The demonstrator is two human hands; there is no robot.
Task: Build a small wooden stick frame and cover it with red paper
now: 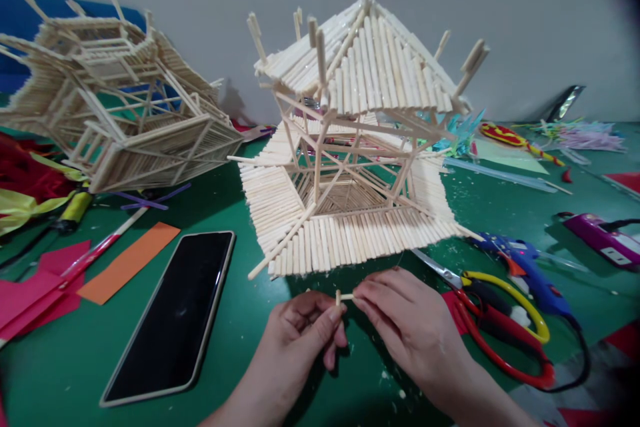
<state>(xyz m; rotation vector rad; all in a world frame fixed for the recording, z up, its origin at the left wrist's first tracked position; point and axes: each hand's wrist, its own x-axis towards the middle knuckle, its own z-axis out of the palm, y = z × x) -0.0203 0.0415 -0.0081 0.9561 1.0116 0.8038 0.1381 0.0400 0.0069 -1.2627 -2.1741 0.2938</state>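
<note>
Both my hands meet low in the middle of the view, just in front of a two-tier pagoda model point(350, 147) built of pale wooden sticks. My left hand point(300, 337) pinches a short upright wooden stick point(339, 298) between thumb and forefinger. My right hand point(405, 320) pinches a second short stick piece point(347, 296) that lies crosswise against the first. Fingers of both hands are closed on the sticks. The pieces are held a little above the green table point(240, 320).
A black phone point(173, 317) lies screen-up at left. Red-and-yellow scissors point(493, 320) and a blue glue gun point(525, 267) lie at right, a purple device point(603, 240) beyond. A second stick model point(120, 107) stands at back left, with coloured paper point(127, 262) and scraps around.
</note>
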